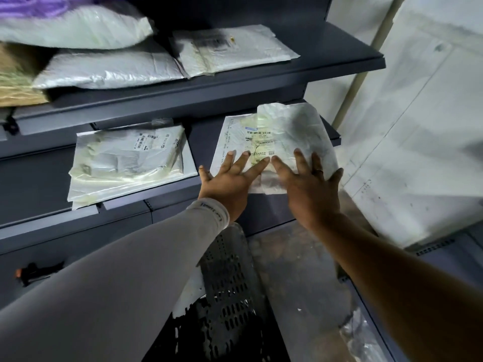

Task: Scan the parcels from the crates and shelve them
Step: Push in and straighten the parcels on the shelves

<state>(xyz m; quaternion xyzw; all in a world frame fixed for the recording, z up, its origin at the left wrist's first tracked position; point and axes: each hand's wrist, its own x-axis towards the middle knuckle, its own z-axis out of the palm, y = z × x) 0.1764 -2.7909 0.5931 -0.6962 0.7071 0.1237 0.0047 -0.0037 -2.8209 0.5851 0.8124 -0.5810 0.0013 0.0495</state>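
Note:
A flat white plastic parcel (274,131) with a barcode label lies at the right end of the middle dark grey shelf (172,202). Its top right corner is folded over. My left hand (230,178) lies on the parcel's near left part with straight, spread fingers. My right hand (308,184) presses its near right part, fingers also straight, with a ring on one finger. Neither hand curls round the parcel. A perforated dark crate (230,288) stands on the floor below my arms.
Another white labelled parcel (130,163) lies to the left on the same shelf. The upper shelf (339,61) holds several white bags, a flat labelled parcel (232,48) and a brown package (18,82). A white wall (418,126) stands to the right.

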